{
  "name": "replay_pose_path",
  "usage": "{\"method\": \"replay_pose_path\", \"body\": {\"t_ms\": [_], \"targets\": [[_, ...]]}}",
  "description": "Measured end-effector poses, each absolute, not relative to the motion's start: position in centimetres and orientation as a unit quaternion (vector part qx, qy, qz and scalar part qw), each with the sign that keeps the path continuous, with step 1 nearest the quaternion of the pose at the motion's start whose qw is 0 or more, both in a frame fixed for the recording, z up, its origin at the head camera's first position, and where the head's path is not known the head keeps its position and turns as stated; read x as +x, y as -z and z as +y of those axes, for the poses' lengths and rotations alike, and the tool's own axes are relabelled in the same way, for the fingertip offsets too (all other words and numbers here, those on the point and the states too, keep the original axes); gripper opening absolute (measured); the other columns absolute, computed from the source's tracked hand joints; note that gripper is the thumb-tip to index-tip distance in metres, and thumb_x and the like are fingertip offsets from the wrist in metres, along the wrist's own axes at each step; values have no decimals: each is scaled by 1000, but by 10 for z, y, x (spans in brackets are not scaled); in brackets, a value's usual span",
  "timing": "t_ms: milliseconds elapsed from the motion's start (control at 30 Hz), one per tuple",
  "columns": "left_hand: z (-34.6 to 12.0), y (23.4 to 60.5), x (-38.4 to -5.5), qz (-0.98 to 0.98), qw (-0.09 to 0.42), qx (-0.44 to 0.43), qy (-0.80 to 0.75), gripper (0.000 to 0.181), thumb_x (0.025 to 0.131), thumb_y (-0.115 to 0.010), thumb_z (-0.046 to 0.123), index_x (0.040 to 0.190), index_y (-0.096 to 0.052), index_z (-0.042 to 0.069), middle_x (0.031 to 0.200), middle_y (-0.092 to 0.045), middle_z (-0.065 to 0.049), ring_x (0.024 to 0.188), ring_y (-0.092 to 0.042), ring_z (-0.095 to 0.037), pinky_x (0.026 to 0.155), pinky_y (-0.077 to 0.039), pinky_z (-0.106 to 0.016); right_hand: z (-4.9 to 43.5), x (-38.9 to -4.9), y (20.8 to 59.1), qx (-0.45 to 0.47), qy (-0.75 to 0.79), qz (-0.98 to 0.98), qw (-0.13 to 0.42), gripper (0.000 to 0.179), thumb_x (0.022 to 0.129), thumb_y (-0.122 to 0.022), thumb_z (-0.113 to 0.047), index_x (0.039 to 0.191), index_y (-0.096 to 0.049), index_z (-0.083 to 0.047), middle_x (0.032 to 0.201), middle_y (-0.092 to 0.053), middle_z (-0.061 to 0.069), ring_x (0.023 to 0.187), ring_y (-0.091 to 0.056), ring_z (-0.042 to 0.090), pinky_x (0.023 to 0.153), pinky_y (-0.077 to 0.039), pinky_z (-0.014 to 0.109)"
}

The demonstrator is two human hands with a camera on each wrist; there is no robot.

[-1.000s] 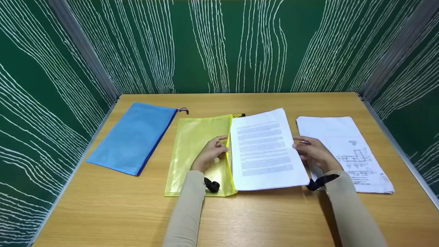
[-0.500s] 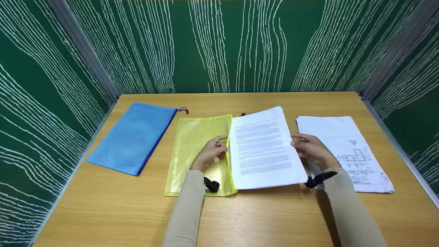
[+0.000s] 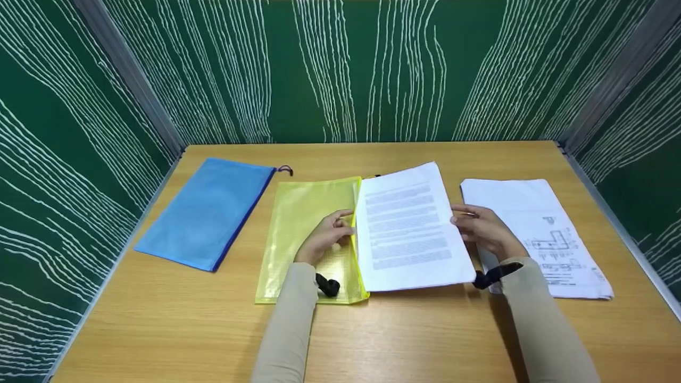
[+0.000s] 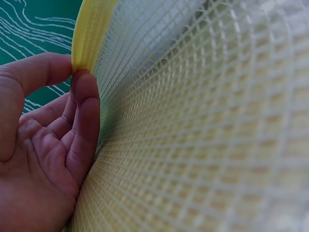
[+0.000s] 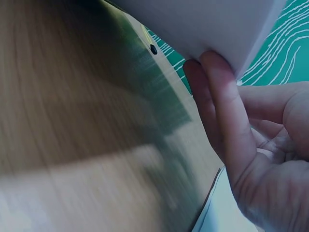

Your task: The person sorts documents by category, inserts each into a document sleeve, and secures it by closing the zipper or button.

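A yellow mesh zipper pouch (image 3: 298, 213) lies on the table, its zipper side facing right. My left hand (image 3: 324, 238) pinches the pouch's zipper edge between thumb and fingers; the left wrist view shows the yellow zipper tape (image 4: 91, 38) in that pinch. My right hand (image 3: 487, 231) grips the right edge of a stack of printed paper (image 3: 409, 229), thumb on top and fingers beneath. The paper is tilted, its right side raised above the table, and its left edge lies at the pouch's opening. In the right wrist view, fingertips (image 5: 217, 63) press the paper's underside.
A blue zipper pouch (image 3: 205, 213) with a dark cord lies at the left. Another stack of paper with a line drawing (image 3: 505, 199) lies at the right, partly under my right hand. Green patterned panels (image 3: 340, 74) surround the wooden table (image 3: 399, 340) at the back and sides.
The paper stack has shifted slightly left and away from me with my right hand, toward the yellow pouch's opening. My left hand has stayed on the zipper edge.
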State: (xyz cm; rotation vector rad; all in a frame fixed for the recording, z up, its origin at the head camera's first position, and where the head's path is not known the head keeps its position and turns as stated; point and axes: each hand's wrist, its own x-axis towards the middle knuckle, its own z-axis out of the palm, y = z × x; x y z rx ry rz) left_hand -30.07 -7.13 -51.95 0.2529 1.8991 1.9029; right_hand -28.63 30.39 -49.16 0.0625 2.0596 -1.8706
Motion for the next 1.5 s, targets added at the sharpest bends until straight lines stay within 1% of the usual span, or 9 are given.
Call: {"method": "replay_pose_path", "body": {"t_ms": [100,333,667,800,1000,1100,1200,1333,1500], "targets": [[-72,519,-300,685,220,94,-688,60,92,-60,9,147,-37,15,66,-32,4,57,-26,-15,61,-29,-29,301,-287,492,25,662,727,179,68,94,-61,-16,150,-25,2,97,-67,-9,85,-69,9,73,-58,25],[-72,519,-300,680,220,95,-693,60,92,-61,12,147,-37,15,68,-38,5,60,-32,-15,61,-32,-29,296,-286,494,26,661,727,183,66,94,-60,-14,149,-27,1,97,-66,-6,84,-69,10,71,-58,24],[-72,518,-300,678,220,96,-694,58,93,-61,11,147,-38,15,66,-33,5,60,-27,-16,62,-30,-30,289,-286,493,25,674,712,195,67,95,-60,-11,150,-24,1,95,-68,-7,83,-69,10,70,-57,23],[-71,516,-301,685,220,95,-688,57,93,-60,11,146,-39,14,67,-32,5,61,-29,-16,63,-31,-30,286,-287,493,19,676,710,197,67,95,-59,-10,150,-24,1,96,-69,-7,85,-69,10,71,-58,24],[-71,514,-301,700,220,92,-673,58,92,-61,10,146,-39,13,68,-35,5,64,-38,-15,65,-36,-28,283,-286,494,26,682,704,199,66,94,-60,-8,149,-25,3,93,-70,-5,83,-70,11,71,-58,24],[-71,514,-302,705,219,94,-668,58,92,-61,10,146,-40,12,70,-43,4,66,-48,-14,66,-42,-27,282,-285,494,32,685,699,200,67,94,-60,-8,149,-25,3,93,-69,-5,82,-70,11,71,-58,24],[-72,513,-303,712,220,94,-660,58,91,-63,11,145,-42,13,75,-53,2,72,-58,-15,68,-49,-27,281,-285,494,28,686,699,201,68,94,-60,-9,150,-23,4,93,-70,-4,83,-70,12,71,-58,25],[-73,512,-304,711,225,91,-660,57,90,-65,12,144,-44,14,79,-58,0,74,-61,-15,67,-51,-27,279,-284,494,21,685,699,203,68,94,-59,-10,150,-22,3,94,-70,-5,83,-70,12,72,-58,25],[-73,510,-303,706,229,92,-664,58,90,-64,12,145,-43,14,74,-54,1,74,-60,-15,66,-49,-26,276,-284,493,26,679,703,209,68,94,-60,-10,150,-22,2,95,-69,-5,85,-70,12,73,-58,25]]}}
